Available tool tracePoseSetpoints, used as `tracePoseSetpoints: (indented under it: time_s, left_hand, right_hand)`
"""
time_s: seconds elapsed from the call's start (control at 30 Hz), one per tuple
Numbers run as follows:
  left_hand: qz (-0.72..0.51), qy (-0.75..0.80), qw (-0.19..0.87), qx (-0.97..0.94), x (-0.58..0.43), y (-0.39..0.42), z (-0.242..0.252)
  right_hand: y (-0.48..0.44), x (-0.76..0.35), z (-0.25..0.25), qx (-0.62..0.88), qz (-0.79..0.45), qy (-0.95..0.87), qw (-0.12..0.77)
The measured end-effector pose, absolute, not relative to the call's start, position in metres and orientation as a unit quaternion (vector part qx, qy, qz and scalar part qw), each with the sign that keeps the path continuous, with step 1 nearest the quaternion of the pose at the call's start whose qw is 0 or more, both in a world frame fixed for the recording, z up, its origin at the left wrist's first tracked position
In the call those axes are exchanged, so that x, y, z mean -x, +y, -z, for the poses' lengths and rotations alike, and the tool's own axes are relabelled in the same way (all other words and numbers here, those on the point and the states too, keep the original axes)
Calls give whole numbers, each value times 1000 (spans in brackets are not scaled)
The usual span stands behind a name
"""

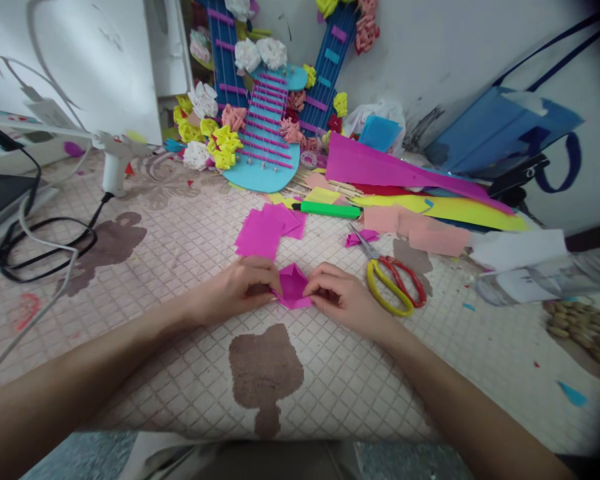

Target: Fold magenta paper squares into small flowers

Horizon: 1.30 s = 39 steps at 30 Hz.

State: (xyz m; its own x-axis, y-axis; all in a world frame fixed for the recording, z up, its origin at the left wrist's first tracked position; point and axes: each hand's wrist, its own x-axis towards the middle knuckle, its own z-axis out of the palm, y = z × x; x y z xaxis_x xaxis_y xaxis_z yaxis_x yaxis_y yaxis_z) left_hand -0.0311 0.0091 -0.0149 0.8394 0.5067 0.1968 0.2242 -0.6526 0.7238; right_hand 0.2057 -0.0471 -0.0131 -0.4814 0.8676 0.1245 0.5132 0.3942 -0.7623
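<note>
A small folded piece of magenta paper (pixel 293 285) lies on the quilted pink cloth (pixel 180 267) between my hands. My left hand (pixel 245 283) pinches its left edge with closed fingers. On the other side, my right hand (pixel 341 293) has curled fingers pressed to its right edge. Just beyond my hands lies a stack of magenta paper squares (pixel 267 230).
Scissors (pixel 393 277) with yellow and red handles lie right of my right hand. A green marker (pixel 330 210), coloured paper sheets (pixel 410 180), a blue craft model with paper flowers (pixel 265 127), a white glue gun (pixel 115 160) with cables at the left, and a blue bag (pixel 505 127) surround the area.
</note>
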Motion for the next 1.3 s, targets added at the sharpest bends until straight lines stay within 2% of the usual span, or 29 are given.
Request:
tracePoseSetpoints:
  time_s: [0.37, 0.67, 0.87, 1.07, 1.3]
  left_hand:
    - [-187, 187, 376, -888, 32, 12, 15]
    - [-197, 191, 377, -885, 29, 11, 18]
    - [-181, 173, 389, -887, 31, 14, 19]
    - [-168, 170, 393, -888, 32, 18, 17]
    - [-186, 202, 384, -882, 28, 11, 18]
  right_hand:
    - [-46, -212, 9, 393, -380, -803, 235]
    - [-50, -202, 9, 450, -346, -789, 234]
    - [-50, -208, 5, 378, -378, -824, 189]
    - [-47, -212, 6, 396, -395, -803, 206]
    - [-47, -207, 9, 421, -349, -807, 222]
